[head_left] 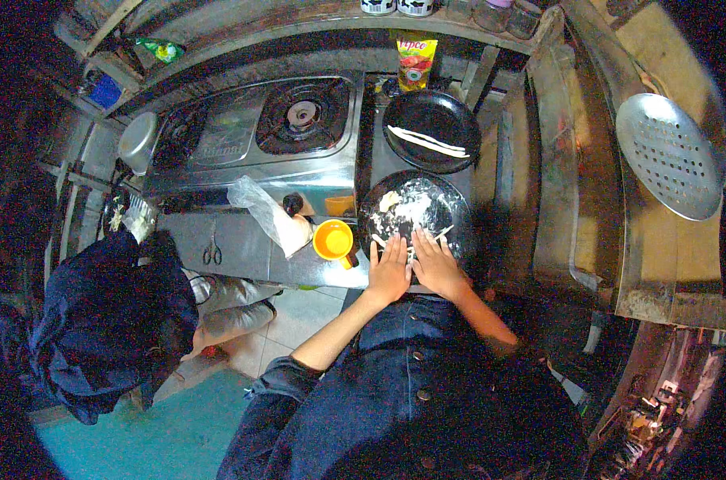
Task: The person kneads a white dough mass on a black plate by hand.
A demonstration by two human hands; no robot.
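Both of my hands lie flat on a round black plate (464, 210) dusted with white flour (418, 202). My left hand (390, 270) and my right hand (438, 264) are side by side with fingers stretched out, over a thin strip of dough (444, 233). Its ends poke out past my fingers, while its middle is hidden under them. A small pale lump of dough (389, 201) rests on the plate's far left part. Just beyond, a second black plate (415, 112) holds long white dough strips (427, 142).
To the left are an orange mug (332, 240), a clear plastic bag (267, 210) of white powder, scissors (212, 251) and a gas stove (235, 128). A yellow pouch (416, 66) stands behind the plates. Another person (115, 320) is at the far left. A perforated skimmer (668, 156) hangs at right.
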